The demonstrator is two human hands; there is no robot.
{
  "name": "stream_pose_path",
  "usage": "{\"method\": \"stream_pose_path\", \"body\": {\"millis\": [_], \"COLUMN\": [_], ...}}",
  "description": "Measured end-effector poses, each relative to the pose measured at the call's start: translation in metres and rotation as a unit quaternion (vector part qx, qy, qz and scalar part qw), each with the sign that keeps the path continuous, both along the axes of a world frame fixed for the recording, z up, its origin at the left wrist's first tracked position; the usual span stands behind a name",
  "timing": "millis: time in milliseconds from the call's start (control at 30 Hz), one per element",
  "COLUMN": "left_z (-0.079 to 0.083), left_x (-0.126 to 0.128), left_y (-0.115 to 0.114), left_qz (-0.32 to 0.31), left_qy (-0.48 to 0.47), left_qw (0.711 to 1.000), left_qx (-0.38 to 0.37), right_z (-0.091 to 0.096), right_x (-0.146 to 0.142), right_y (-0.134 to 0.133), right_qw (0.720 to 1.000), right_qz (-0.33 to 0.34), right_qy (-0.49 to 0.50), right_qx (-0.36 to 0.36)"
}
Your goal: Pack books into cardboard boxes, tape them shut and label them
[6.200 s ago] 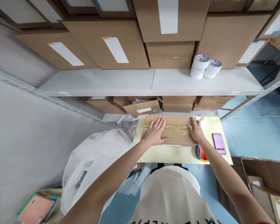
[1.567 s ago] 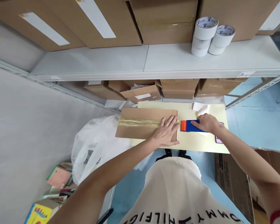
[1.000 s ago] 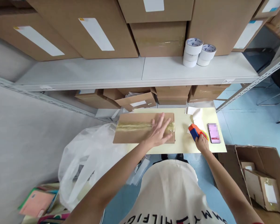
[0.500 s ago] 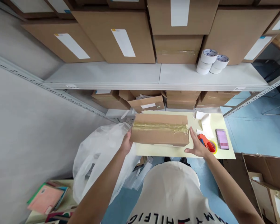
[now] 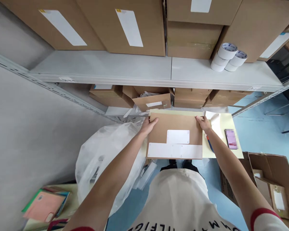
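Right, far left and low down: a pile of colourful books, then a big white plastic bag bulging just beside the left edge of the tabletop. The left hand is curled over the far-left corner of the cardboard box. The box sits on the pale yellow tabletop, near edge overhanging toward the person's body. The face on show carries two white labels, a small label above a long label along the near edge. Can't tell if it lies flat or is tipped up. The right hand grips the far-right corner, so the hands are apart, one per corner, both clamped on the box. Under the right forearm, a sliver of the blue-and-red tape dispenser, mostly hidden. The tape rolls are stacked on the white shelf above. The phone lies flat near the tabletop's right edge, clear of the box. Far right, an open carton on the floor.
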State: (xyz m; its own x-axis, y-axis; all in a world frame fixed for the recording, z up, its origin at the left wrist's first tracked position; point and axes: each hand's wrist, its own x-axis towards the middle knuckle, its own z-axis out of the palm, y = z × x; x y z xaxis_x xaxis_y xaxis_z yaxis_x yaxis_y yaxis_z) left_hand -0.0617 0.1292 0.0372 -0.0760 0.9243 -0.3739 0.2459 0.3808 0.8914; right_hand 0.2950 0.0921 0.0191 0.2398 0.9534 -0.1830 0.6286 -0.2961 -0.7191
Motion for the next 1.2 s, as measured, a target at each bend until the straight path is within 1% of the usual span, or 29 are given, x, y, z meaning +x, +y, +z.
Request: {"method": "stream_pose_path", "body": {"millis": [100,200,233,300,333,367,400,467,500,567,633,700,733,800,833,867,933,1000,1033,1100,1167,1200], "left_z": [-0.02,-0.03,-0.031,-0.027,-0.024,-0.019,-0.013,-0.002,0.003,0.009,0.01,0.008,0.006,0.003,0.002,0.001,0.002,0.004,0.004,0.003,0.002,0.001], "left_x": [0.003,-0.003,-0.004,-0.001,0.004,0.012,0.023,0.055,0.074,0.114,0.153,0.184,0.196,0.216,0.224,0.231,0.247,0.266,0.276,0.297,0.316,0.325], "left_y": [0.012,0.02,0.02,0.019,0.017,0.014,0.011,0.003,-0.001,-0.009,-0.017,-0.022,-0.024,-0.025,-0.025,-0.025,-0.024,-0.025,-0.026,-0.029,-0.032,-0.032], "left_qz": [-0.017,-0.056,-0.077,-0.129,-0.16,-0.196,-0.237,-0.327,-0.372,-0.461,-0.54,-0.591,-0.606,-0.616,-0.611,-0.601,-0.572,-0.55,-0.547,-0.553,-0.566,-0.574], "left_qy": [0.077,0.158,0.203,0.303,0.344,0.374,0.392,0.396,0.387,0.357,0.323,0.301,0.297,0.295,0.291,0.285,0.255,0.2,0.166,0.109,0.081,0.079], "left_qw": [0.997,0.986,0.976,0.942,0.921,0.898,0.876,0.836,0.818,0.78,0.74,0.71,0.701,0.701,0.709,0.724,0.763,0.804,0.817,0.826,0.817,0.81], "left_qx": [-0.007,-0.001,0.011,0.058,0.089,0.121,0.15,0.193,0.206,0.226,0.239,0.236,0.228,0.206,0.196,0.186,0.158,0.106,0.07,-0.01,-0.075,-0.094], "right_z": [-0.017,-0.026,-0.027,-0.027,-0.028,-0.028,-0.029,-0.034,-0.038,-0.049,-0.062,-0.074,-0.079,-0.086,-0.088,-0.089,-0.087,-0.081,-0.077,-0.068,-0.062,-0.06], "right_x": [-0.017,-0.023,-0.021,-0.009,0.001,0.011,0.022,0.042,0.049,0.058,0.06,0.059,0.06,0.064,0.068,0.073,0.084,0.095,0.1,0.108,0.115,0.118], "right_y": [0.005,-0.001,-0.008,-0.032,-0.049,-0.069,-0.091,-0.136,-0.156,-0.184,-0.193,-0.188,-0.182,-0.173,-0.172,-0.174,-0.187,-0.207,-0.216,-0.23,-0.234,-0.234], "right_qw": [0.997,0.989,0.984,0.978,0.978,0.982,0.987,0.989,0.986,0.975,0.965,0.956,0.954,0.956,0.961,0.967,0.984,0.997,0.999,0.996,0.989,0.984], "right_qz": [-0.025,-0.027,-0.028,-0.037,-0.05,-0.07,-0.095,-0.143,-0.153,-0.141,-0.112,-0.086,-0.076,-0.057,-0.053,-0.052,-0.055,-0.053,-0.046,-0.032,-0.022,-0.019], "right_qy": [0.064,0.142,0.172,0.207,0.199,0.168,0.119,-0.009,-0.07,-0.159,-0.207,-0.225,-0.224,-0.206,-0.192,-0.176,-0.128,-0.054,-0.009,0.076,0.144,0.174], "right_qx": [-0.039,-0.041,-0.03,0.006,0.027,0.041,0.046,0.02,-0.003,-0.058,-0.116,-0.167,-0.185,-0.2,-0.193,-0.176,-0.108,-0.028,0.002,0.026,0.021,0.014]}}
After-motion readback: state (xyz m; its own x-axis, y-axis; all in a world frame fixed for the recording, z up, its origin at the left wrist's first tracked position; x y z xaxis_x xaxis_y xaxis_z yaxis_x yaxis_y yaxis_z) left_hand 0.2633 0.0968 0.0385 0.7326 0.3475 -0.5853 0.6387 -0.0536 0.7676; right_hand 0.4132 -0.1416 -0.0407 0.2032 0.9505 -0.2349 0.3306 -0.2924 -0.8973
